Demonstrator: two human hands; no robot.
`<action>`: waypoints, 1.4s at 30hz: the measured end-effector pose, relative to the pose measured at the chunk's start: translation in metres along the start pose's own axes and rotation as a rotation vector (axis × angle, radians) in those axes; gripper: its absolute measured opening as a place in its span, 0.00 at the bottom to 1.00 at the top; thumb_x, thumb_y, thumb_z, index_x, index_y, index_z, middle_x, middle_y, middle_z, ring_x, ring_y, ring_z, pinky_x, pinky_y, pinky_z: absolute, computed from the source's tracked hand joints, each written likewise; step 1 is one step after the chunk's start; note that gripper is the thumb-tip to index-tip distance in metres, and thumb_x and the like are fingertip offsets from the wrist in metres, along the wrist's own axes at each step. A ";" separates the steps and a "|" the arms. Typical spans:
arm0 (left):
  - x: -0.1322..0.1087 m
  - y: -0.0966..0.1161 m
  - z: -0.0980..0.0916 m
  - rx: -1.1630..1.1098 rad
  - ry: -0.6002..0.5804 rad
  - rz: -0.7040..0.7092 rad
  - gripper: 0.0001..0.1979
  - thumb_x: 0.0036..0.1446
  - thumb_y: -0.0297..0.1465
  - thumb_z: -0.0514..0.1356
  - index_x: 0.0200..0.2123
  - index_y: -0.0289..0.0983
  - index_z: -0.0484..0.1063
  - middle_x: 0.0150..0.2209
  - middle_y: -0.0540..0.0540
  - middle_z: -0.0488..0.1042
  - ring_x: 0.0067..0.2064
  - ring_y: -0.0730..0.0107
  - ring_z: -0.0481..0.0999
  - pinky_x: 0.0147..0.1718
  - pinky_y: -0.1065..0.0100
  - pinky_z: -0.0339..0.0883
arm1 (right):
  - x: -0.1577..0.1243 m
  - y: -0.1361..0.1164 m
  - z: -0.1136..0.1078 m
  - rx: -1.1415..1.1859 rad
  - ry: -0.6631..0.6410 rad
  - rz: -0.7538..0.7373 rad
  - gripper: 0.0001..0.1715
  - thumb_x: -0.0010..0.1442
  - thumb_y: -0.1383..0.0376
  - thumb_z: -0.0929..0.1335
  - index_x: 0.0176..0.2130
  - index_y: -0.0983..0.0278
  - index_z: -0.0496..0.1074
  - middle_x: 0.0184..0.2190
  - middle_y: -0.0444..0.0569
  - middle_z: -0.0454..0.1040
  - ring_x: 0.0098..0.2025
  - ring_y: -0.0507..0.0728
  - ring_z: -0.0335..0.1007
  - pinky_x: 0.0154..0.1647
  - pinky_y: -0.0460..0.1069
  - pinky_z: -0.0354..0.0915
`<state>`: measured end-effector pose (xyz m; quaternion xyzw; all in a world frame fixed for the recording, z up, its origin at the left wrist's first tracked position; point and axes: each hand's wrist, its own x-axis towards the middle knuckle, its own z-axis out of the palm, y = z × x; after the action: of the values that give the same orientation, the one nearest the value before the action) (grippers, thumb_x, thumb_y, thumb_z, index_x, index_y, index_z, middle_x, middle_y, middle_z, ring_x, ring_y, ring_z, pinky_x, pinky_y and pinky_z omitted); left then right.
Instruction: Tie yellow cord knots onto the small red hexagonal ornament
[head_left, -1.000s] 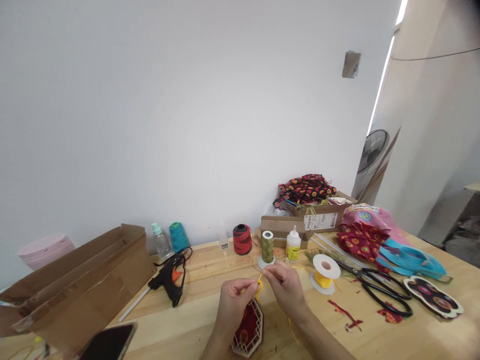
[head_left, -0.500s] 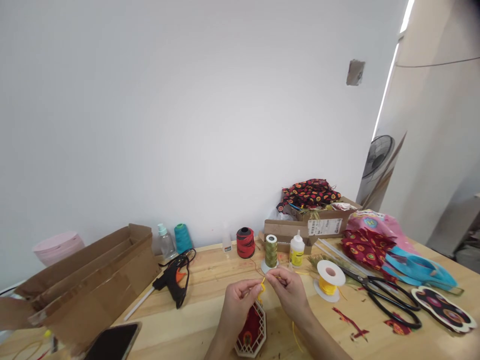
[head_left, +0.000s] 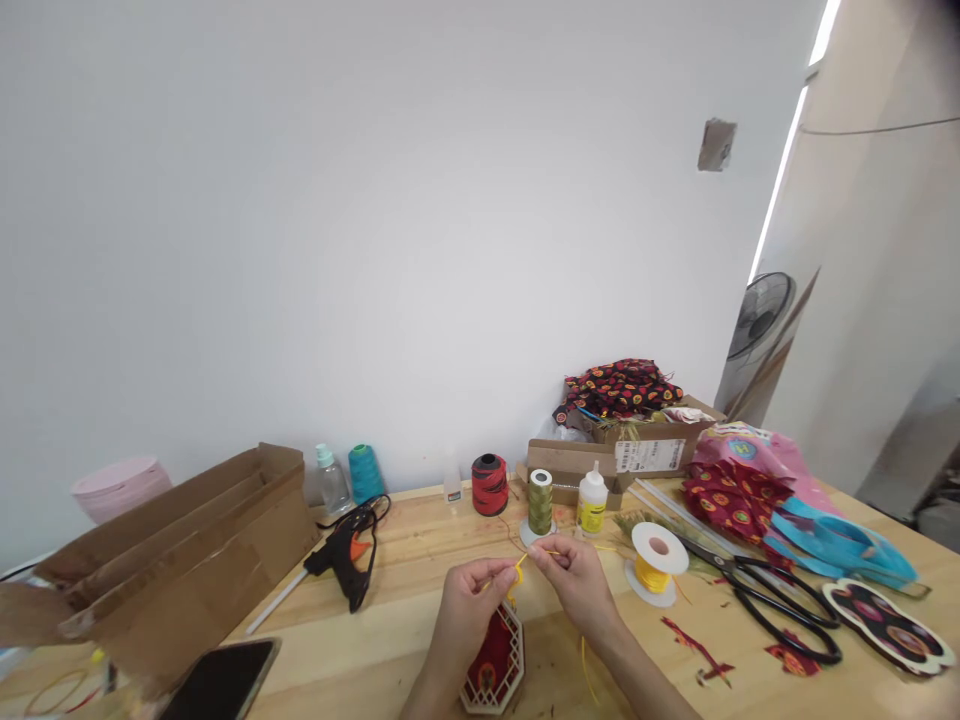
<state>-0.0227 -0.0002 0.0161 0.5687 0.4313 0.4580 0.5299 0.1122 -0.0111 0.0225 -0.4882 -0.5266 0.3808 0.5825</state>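
My left hand (head_left: 465,610) and my right hand (head_left: 574,580) meet over the front of the wooden table (head_left: 420,560). Both pinch a thin yellow cord (head_left: 517,568) looped between their fingertips. The cord leads down to a small red hexagonal ornament with a white lattice frame (head_left: 495,665), which lies under my left wrist. A white spool of yellow cord (head_left: 654,562) stands just right of my right hand. A loose yellow strand (head_left: 586,668) lies beside my right forearm.
A black glue gun (head_left: 346,550), a long open cardboard box (head_left: 165,560) and a phone (head_left: 221,680) sit to the left. Thread cones (head_left: 538,500), a glue bottle (head_left: 592,498), black scissors (head_left: 772,600), patterned fabric (head_left: 724,490) and blue ribbon (head_left: 840,535) lie to the right.
My hands have stayed together on the yellow cord, with small finger movements. The view has shifted slightly, so the table objects sit a little differently in frame.
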 end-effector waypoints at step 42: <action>0.005 0.002 0.001 -0.207 0.098 -0.188 0.14 0.34 0.37 0.61 0.22 0.31 0.72 0.05 0.61 0.49 0.10 0.86 0.42 0.08 0.79 0.37 | -0.001 0.016 -0.001 0.980 -0.300 0.635 0.12 0.44 0.68 0.64 0.33 0.65 0.66 0.07 0.31 0.44 0.11 0.43 0.32 0.09 0.38 0.32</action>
<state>-0.0205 0.0047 0.0181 0.4450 0.4587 0.4756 0.6045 0.1138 -0.0084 0.0067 -0.2372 -0.1947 0.7993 0.5166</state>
